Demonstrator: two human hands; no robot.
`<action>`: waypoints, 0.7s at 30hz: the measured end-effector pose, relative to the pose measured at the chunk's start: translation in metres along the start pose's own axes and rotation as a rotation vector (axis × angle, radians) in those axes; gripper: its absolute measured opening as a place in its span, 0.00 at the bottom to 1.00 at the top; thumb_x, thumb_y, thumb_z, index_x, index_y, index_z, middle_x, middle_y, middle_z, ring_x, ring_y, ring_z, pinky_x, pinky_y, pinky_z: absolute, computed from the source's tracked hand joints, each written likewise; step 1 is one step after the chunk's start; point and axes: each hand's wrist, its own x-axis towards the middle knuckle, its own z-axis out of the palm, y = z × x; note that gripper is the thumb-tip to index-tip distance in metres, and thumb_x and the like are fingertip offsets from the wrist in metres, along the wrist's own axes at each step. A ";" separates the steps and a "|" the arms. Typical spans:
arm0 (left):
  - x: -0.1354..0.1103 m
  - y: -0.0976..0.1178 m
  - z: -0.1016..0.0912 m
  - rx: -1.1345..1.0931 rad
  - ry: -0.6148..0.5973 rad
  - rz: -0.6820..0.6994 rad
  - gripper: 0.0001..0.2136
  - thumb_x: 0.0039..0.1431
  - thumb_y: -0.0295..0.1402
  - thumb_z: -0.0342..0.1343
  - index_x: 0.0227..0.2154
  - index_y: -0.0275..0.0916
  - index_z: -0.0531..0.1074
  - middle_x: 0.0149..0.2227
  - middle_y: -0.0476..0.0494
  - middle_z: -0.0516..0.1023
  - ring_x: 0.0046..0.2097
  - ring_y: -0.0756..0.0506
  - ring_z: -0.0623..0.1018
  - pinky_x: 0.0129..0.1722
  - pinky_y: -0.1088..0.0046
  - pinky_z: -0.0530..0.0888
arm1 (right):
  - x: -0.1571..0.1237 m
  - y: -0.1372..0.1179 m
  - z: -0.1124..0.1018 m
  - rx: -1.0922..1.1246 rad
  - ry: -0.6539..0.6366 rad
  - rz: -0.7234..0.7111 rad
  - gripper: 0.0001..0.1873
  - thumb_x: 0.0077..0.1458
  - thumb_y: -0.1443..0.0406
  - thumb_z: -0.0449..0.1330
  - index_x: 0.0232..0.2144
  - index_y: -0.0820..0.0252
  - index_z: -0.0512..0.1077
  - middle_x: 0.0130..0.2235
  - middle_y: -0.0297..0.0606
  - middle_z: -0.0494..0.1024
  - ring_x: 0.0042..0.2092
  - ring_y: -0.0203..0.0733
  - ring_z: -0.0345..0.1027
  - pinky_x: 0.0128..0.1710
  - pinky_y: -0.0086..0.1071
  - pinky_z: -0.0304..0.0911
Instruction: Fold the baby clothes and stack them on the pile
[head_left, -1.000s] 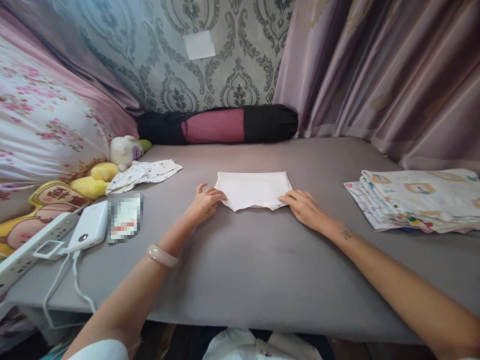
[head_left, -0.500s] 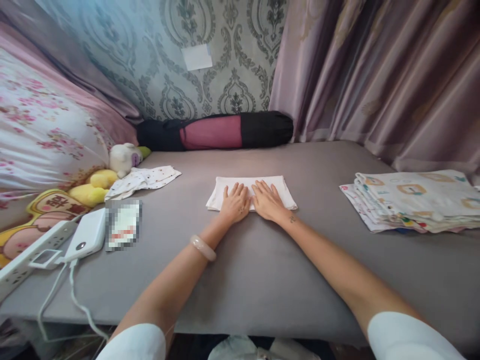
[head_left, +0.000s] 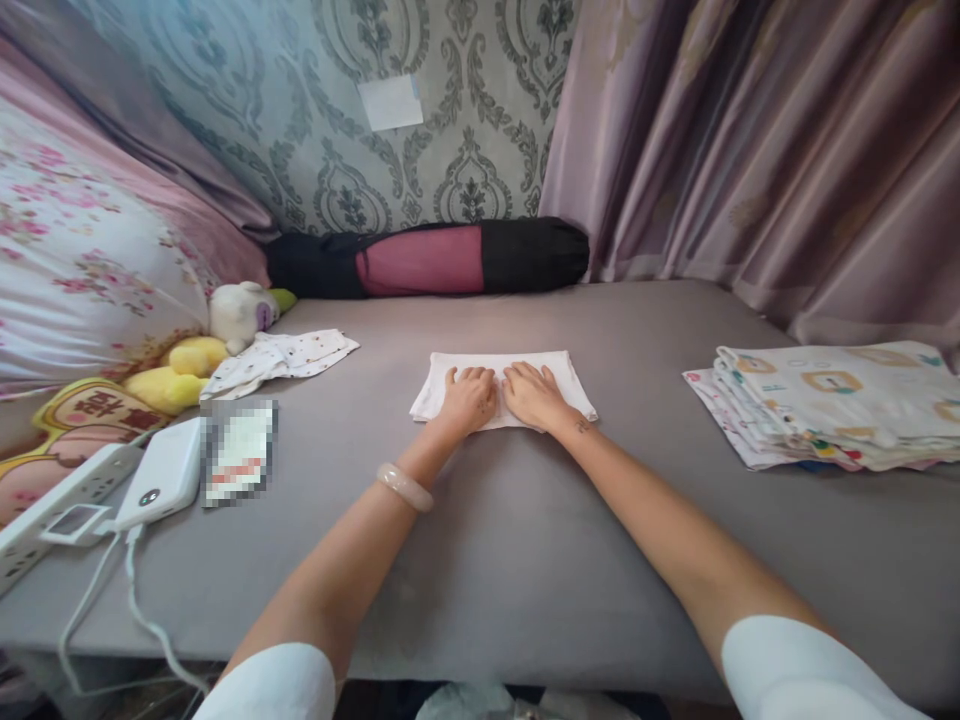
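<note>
A white folded cloth lies flat on the grey sheet, straight ahead of me. Palm down, my left hand rests on its left half with the fingers slightly bent and the thumb apart. My right hand presses on the middle and right part in the same way, thumb stretched out. The two hands lie close together, a narrow gap between their fingertips. Neither one is closed around the cloth. Its near edge is partly covered by the hands and wrists.
Folded printed cloths are stacked at the right. On the left are a spotted garment, plush toys, a white power bank with cables and a power strip. A black and pink roll bag lies along the wall.
Both hands have drawn slightly toward me over the cloth, and their fingers are more bent than before. The cloth's near edge now bulges a little toward me. The view has shifted slightly.
</note>
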 end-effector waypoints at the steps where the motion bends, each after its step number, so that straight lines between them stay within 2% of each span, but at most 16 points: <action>1: 0.005 -0.001 0.000 0.001 0.030 -0.025 0.19 0.65 0.31 0.38 0.55 0.39 0.65 0.59 0.36 0.69 0.62 0.40 0.65 0.63 0.48 0.53 | 0.004 -0.001 0.000 0.001 0.021 0.004 0.25 0.64 0.65 0.39 0.57 0.65 0.65 0.63 0.51 0.63 0.65 0.52 0.50 0.63 0.55 0.41; 4: 0.017 -0.003 0.006 0.009 0.095 -0.062 0.22 0.65 0.32 0.39 0.60 0.38 0.61 0.65 0.36 0.61 0.67 0.38 0.55 0.64 0.46 0.50 | 0.012 -0.001 0.006 -0.010 0.064 0.004 0.28 0.64 0.64 0.39 0.63 0.69 0.58 0.67 0.50 0.54 0.69 0.52 0.40 0.65 0.54 0.34; 7: 0.024 -0.007 0.017 0.012 0.070 -0.063 0.24 0.66 0.35 0.37 0.63 0.38 0.58 0.67 0.39 0.56 0.69 0.36 0.50 0.65 0.44 0.46 | 0.015 -0.001 0.014 -0.016 0.024 0.011 0.29 0.64 0.64 0.39 0.65 0.68 0.55 0.68 0.48 0.52 0.69 0.50 0.38 0.66 0.53 0.33; 13: 0.028 -0.014 0.032 0.014 0.002 -0.088 0.24 0.68 0.38 0.33 0.64 0.40 0.57 0.67 0.43 0.58 0.67 0.39 0.57 0.65 0.47 0.51 | 0.016 -0.001 0.015 0.019 -0.035 0.045 0.30 0.64 0.63 0.38 0.65 0.68 0.55 0.68 0.44 0.53 0.68 0.48 0.43 0.66 0.51 0.37; 21: 0.027 -0.012 0.028 0.002 0.069 -0.097 0.22 0.68 0.36 0.36 0.61 0.41 0.61 0.65 0.44 0.62 0.66 0.40 0.59 0.65 0.50 0.53 | 0.017 0.005 0.009 0.023 -0.033 0.042 0.30 0.64 0.64 0.39 0.65 0.67 0.55 0.68 0.43 0.54 0.69 0.46 0.41 0.66 0.49 0.35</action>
